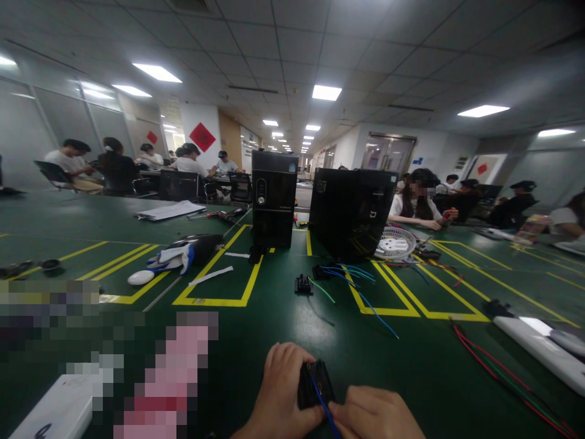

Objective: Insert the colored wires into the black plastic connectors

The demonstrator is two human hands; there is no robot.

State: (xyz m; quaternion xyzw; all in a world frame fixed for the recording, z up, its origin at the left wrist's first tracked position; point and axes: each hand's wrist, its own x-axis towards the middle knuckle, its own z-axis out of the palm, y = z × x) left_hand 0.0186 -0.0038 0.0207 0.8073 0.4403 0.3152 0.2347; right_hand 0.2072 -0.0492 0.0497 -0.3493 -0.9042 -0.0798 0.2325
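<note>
Glove (171,259) in white and blue lies left of centre in the frame. At bottom centre, the left hand (284,390) grips a black plastic part (307,391) between thumb and fingers, a blue wire (320,395) crosses that part, and the right hand (377,411) pinches the wire in its closed fingertips; red wires (491,364) trail at lower right.

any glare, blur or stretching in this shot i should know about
Head view: the ceiling lights blow out white; a pale sheen lies on the green tabletop beyond the left hand and right hand; shapes stretch toward the side edges; mosaic blocks cover the pink patch at lower left; the distant people look soft.
</note>
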